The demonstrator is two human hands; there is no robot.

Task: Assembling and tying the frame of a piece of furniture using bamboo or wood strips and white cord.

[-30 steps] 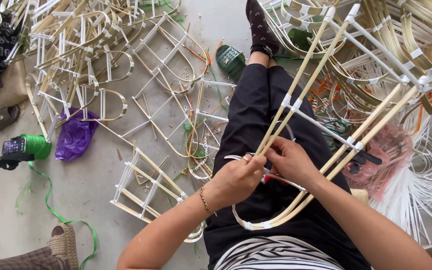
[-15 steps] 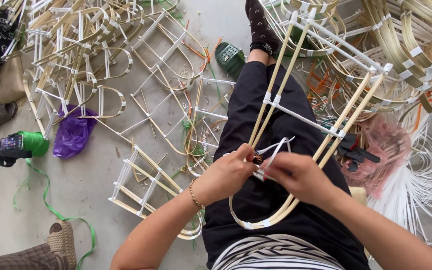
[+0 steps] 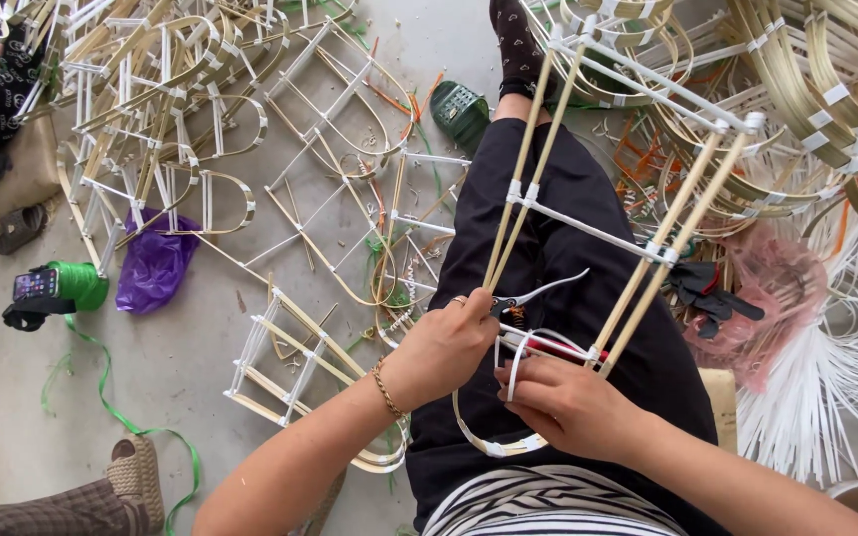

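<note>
A bamboo frame (image 3: 588, 213), made of paired sticks tied with white strips, lies across my lap and slants up to the right. My left hand (image 3: 444, 347) grips the frame's left pair of sticks and holds small scissors (image 3: 538, 294) with blades pointing right. My right hand (image 3: 568, 402) holds the lower end of the frame, with a white strip (image 3: 518, 362) looped over its fingers. The curved bottom of the frame (image 3: 479, 437) hangs below my hands.
Several finished bamboo frames (image 3: 181, 119) are piled on the concrete floor at left and top right. A green tape roll with a phone (image 3: 57, 288), a purple bag (image 3: 156, 268), a green sandal (image 3: 461, 109), white strips (image 3: 826, 387) and another person's foot (image 3: 131, 476) lie around.
The frame has tilted and shifted right. My right hand has dropped lower with the white strip. My left hand has moved up to the left sticks with the scissors.
</note>
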